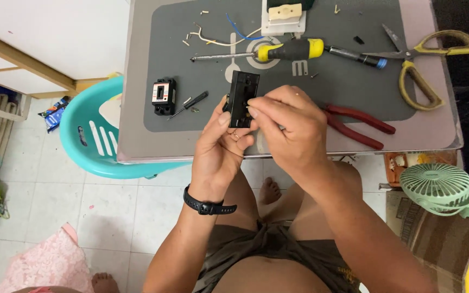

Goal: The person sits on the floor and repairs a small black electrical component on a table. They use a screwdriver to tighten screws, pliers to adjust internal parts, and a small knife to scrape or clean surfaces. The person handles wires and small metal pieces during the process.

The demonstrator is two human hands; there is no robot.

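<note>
Hands meet just above the near edge of the surface (147, 146), both on one black switch block (243, 99). Left hand (218, 149) cups it from below, thumb pressed to its left side, grip closed around the lower end; a black band sits on that wrist. Right hand (289, 125) pinches at the block's right edge, fingertips drawn tight together on it or on some tiny part there; cannot tell which, too small. Looks like the fiddly fitting or picking stage on the block's side. Next move likely calls for a steady left hold and a fine fingertip push or pull from the right, no big arm travel. Block is rectangular, matte hard plastic, held upright and clear of the dark grey mat (321, 87). On the mat: a second, smaller black block (164, 96) with a pale window, a thin black mini screwdriver (189, 104) just beside it, a big screwdriver (278, 50) with yellow and black rubbery handle and steel shaft, a white plastic plate (283, 20), loose wire bits (218, 38) in white and blue. Red-handled pliers (359, 126) lie right of the hands, yellow-handled scissors (424, 65) further back. Teal plastic stool (90, 146) sits left, partly under the surface.
</note>
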